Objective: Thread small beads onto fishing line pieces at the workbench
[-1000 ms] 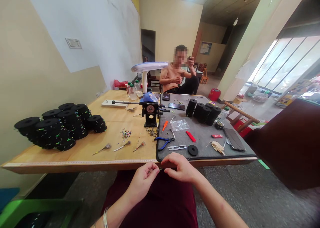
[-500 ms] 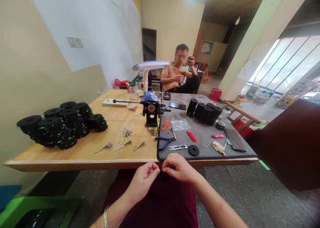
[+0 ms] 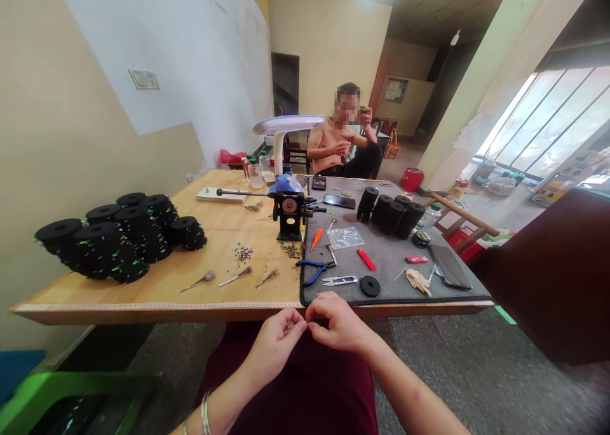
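Note:
My left hand (image 3: 279, 337) and my right hand (image 3: 337, 321) meet fingertip to fingertip just off the table's front edge, above my lap. Both are closed in a pinch. Whatever lies between the fingertips is too small to make out. Beyond my right hand, on the grey mat (image 3: 381, 276), are silver thread snips (image 3: 339, 281), blue-handled pliers (image 3: 314, 271) and a black foam disc (image 3: 370, 286). Left of the mat lie several thin tools with bristly tufts (image 3: 237, 276) and a scatter of coloured beads (image 3: 243, 253).
Black foam spools (image 3: 98, 247) cluster at the left; more rolls (image 3: 391, 214) stand on the mat. A black winding device (image 3: 289, 214) and a white lamp (image 3: 288, 125) rise mid-table. A person (image 3: 345, 133) sits across. A green stool (image 3: 81, 397) is at lower left.
My fingertips have drawn slightly closer together, the right hand shifting a little left. The view has moved very slightly; the things on the table stay put.

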Available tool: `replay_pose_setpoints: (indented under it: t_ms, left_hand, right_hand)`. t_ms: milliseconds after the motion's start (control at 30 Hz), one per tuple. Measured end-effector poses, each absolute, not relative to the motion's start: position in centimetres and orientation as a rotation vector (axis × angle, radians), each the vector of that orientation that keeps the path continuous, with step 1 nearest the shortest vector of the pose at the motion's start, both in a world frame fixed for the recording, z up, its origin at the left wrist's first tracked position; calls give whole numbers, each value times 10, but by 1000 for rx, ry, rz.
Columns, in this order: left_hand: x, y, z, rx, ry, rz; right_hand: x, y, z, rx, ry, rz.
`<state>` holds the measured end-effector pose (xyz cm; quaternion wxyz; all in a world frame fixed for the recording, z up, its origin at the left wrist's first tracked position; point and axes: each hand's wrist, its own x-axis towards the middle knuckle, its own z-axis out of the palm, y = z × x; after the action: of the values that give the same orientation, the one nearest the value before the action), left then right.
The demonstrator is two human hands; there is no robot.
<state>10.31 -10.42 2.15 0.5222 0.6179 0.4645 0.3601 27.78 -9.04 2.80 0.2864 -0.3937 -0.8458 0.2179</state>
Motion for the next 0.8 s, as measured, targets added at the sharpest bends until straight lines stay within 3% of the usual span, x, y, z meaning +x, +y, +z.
replay_pose_setpoints:
  t_ms: [567, 800]
  left_hand:
    - [98, -101, 0, 1485, 1062, 835]
    - [84, -101, -38, 1642, 1048, 677]
  right_hand:
    - [296, -97, 25, -1134, -2129, 635]
    - [374, -93, -3, -1776, -1413, 57]
